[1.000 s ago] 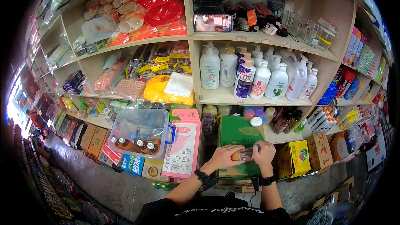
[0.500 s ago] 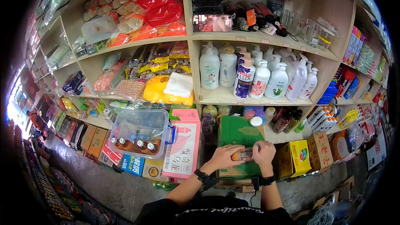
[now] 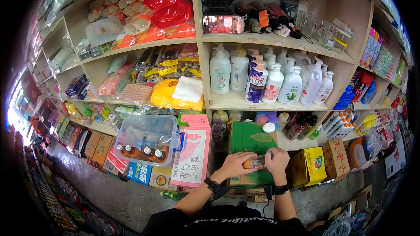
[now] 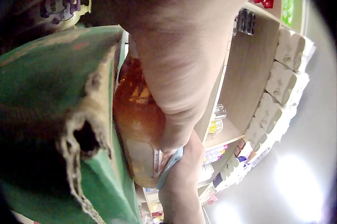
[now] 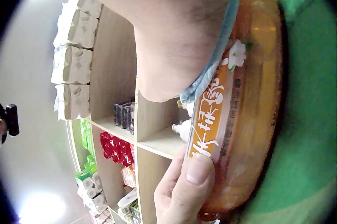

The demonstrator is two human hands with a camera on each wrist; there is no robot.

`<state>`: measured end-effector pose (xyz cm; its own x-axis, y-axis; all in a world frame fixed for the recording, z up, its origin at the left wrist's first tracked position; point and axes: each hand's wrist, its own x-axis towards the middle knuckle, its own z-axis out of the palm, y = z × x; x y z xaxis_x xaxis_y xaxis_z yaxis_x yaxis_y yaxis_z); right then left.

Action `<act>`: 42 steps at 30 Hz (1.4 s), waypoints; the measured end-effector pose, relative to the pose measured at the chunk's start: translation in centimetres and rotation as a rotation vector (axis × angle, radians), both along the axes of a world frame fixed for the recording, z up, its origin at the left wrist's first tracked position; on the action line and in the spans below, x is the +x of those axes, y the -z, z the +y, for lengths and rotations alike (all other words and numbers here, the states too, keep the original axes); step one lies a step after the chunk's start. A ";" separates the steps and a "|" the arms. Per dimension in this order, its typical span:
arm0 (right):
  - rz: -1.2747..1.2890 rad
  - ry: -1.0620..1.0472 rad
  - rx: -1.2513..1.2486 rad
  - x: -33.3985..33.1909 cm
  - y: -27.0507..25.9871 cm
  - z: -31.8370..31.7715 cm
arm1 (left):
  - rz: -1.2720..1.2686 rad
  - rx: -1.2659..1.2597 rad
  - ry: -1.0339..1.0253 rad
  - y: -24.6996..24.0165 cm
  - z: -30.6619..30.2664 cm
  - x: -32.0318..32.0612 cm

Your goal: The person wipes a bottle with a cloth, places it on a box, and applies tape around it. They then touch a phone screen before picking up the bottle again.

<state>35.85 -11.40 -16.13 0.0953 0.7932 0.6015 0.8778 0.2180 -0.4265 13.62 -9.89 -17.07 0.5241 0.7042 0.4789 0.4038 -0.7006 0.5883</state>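
Note:
A bottle of amber drink (image 3: 255, 162) with an orange label (image 5: 208, 118) lies on its side across the top of a green carton (image 3: 251, 136). My left hand (image 3: 238, 164) grips one end of it, thumb on the label. At the other end is my right hand (image 3: 277, 161), fingers curled over the bottle with a light blue cloth (image 5: 213, 68) between hand and label. The cloth's edge (image 4: 171, 167) also shows in the left wrist view. Much of the bottle is hidden under both hands in the head view.
Left of the carton stand a pink carton (image 3: 191, 153) and a clear plastic bin (image 3: 146, 131) holding several brown bottles (image 3: 142, 152). A white-capped container (image 3: 269, 127) is at the carton's back edge. Pump bottles (image 3: 274, 83) line the shelf above; a yellow box (image 3: 309, 166) is at right.

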 end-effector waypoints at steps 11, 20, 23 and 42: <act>0.008 -0.003 -0.007 0.1 0.2 0.0 | 0.006 0.009 -0.006 0.1 0.0 0.0; -0.001 0.001 -0.005 0.0 0.0 -0.1 | 0.011 0.024 -0.009 0.4 0.0 0.0; 0.001 -0.002 -0.009 0.0 0.0 0.0 | 0.012 0.013 -0.008 0.3 0.0 0.0; 0.008 0.003 -0.013 -0.1 0.1 -0.1 | 0.010 0.018 -0.012 0.4 0.0 0.0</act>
